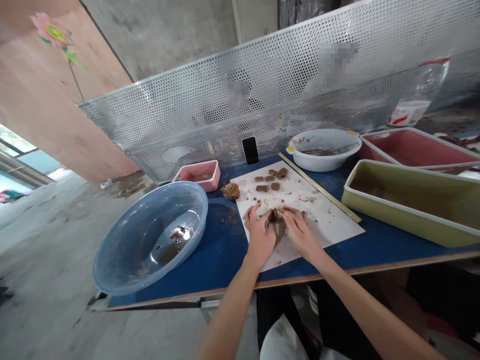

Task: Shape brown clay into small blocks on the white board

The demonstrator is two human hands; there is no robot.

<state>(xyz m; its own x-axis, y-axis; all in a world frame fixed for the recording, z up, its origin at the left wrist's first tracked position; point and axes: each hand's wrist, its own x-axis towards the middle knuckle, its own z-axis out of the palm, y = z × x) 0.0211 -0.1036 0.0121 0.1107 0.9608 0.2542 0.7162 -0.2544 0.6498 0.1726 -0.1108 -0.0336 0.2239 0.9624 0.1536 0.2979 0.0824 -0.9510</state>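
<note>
Over a white sheet (333, 230), both hands meet at a small lump of brown clay (274, 215). My left hand (261, 231) has its thumb and fingers closed on the lump from the left. From the other side, my right hand (299, 232) grips the same lump with its fingertips; its fingers are close together and the thumb is partly hidden. Farther up the sheet lie several small clay blocks (261, 188), with crumbs scattered around. A rough, larger clay lump (230, 190) sits at the sheet's left edge.
At left, a blue basin (123, 245) holds a little murky water. Behind are a small pink tub (210, 175), a phone (250, 151) and a white basin (318, 162). A wooden strip (322, 190) borders the sheet. Green (405, 217) and pink (420, 145) troughs stand right.
</note>
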